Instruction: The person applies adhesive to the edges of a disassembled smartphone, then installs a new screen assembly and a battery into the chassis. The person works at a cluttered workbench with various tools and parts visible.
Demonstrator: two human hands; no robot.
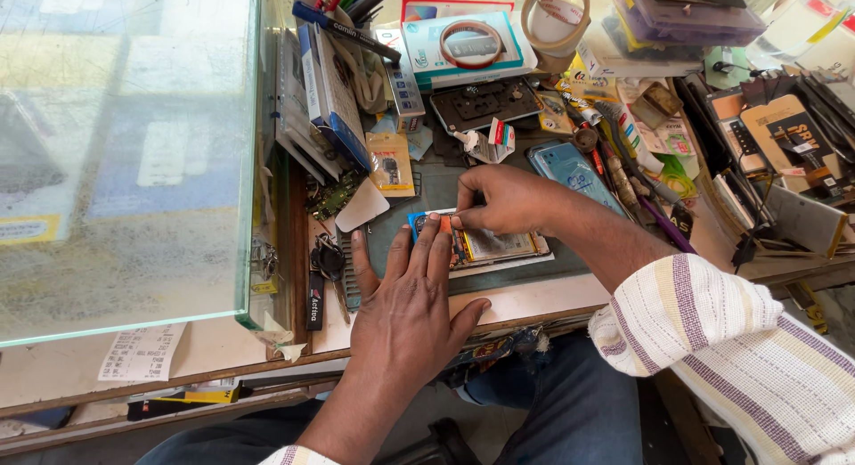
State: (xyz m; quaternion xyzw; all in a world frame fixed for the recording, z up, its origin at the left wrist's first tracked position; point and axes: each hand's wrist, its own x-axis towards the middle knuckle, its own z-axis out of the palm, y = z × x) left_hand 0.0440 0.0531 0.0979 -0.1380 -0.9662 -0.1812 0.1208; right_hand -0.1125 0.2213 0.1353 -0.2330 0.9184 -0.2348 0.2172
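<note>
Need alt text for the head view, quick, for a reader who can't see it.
Both hands work on an opened phone on a cluttered bench: the left hand presses it flat while the right hand pinches at its top edge. A glass case stands left.

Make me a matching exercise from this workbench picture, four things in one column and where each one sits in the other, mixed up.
1 opened phone
2 tape roll
3 glass pane
4 keys

A far edge of the bench
B under both hands
C left of the left hand
D upright along the bench's left side

Pairs: 1-B, 2-A, 3-D, 4-C. The right hand works on the phone.
</note>
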